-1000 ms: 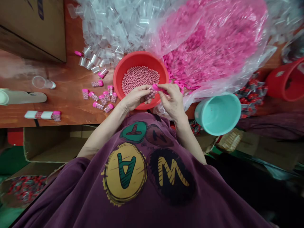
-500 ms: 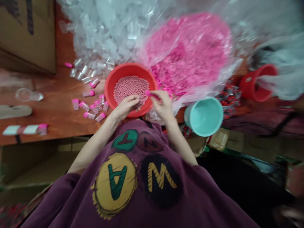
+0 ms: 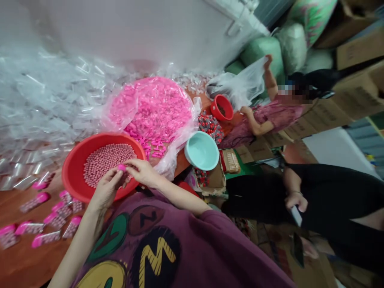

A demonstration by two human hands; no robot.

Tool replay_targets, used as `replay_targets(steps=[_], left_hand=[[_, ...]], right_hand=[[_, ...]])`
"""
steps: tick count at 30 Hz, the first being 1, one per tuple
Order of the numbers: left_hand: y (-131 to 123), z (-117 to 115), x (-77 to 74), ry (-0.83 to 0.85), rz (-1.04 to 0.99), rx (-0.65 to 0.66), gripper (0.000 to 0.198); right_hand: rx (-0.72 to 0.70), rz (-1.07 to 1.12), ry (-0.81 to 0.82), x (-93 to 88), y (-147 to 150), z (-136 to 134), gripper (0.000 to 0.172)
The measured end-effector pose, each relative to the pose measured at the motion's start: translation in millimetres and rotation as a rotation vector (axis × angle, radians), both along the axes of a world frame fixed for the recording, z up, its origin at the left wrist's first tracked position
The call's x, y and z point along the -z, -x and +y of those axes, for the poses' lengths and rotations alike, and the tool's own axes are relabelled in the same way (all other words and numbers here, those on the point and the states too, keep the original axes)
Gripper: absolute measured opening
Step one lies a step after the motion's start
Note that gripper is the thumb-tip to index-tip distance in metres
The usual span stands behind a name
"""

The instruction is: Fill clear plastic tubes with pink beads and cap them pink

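Observation:
Over the near rim of a red basin (image 3: 70,170) my two hands meet. My left hand (image 3: 108,185) is closed round a small clear bottle, mostly hidden by the fingers. A bright pink cap (image 3: 122,167) sits at the fingertips, and my right hand (image 3: 141,173) pinches it from the other side. Whether the cap is seated on the bottle, I cannot tell. Pink beads (image 3: 105,160) lie in the basin under the hands. Left of the basin, several capped bottles with pink beads (image 3: 49,239) rest on the orange-brown table (image 3: 18,266).
Behind the basin lies a plastic bag of pink caps (image 3: 159,106), beside a heap of clear bottles (image 3: 54,100). A turquoise bucket (image 3: 202,152) stands to the right. Further off, a person handles plastic sheeting near a red bucket (image 3: 222,108); another person's hand (image 3: 297,201) holds a phone.
My view has swung to the right, bringing the other people into sight. My hands have come together, and the pink cap in my right hand now meets my left fingertips.

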State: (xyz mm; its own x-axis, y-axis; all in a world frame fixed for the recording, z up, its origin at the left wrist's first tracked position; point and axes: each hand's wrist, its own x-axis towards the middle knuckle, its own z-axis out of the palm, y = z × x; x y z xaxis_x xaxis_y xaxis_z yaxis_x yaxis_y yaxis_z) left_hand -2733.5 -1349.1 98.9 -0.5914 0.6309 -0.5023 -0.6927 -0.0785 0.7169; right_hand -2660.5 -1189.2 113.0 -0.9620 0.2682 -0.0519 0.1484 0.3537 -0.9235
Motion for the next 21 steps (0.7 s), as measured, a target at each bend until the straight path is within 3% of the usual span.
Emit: replay_targets(steps=[7, 15, 21], left_hand=[[1.4, 10.5, -6.5, 0.001, -0.008, -0.018, 0.049], [-8.0, 23.4, -23.2, 0.129, 0.259, -0.032, 0.047], [-15.4, 50.6, -38.6, -0.154, 0.068, -0.213, 0.048]], right_hand=[[-0.016, 0.091, -0.143, 8.9, -6.1, 5.0, 0.023], [-0.092, 0.067, -0.222, -2.3, -13.1, 17.5, 0.029], [-0.020, 0.202, -0.168, -25.0, -5.8, 20.5, 0.034]])
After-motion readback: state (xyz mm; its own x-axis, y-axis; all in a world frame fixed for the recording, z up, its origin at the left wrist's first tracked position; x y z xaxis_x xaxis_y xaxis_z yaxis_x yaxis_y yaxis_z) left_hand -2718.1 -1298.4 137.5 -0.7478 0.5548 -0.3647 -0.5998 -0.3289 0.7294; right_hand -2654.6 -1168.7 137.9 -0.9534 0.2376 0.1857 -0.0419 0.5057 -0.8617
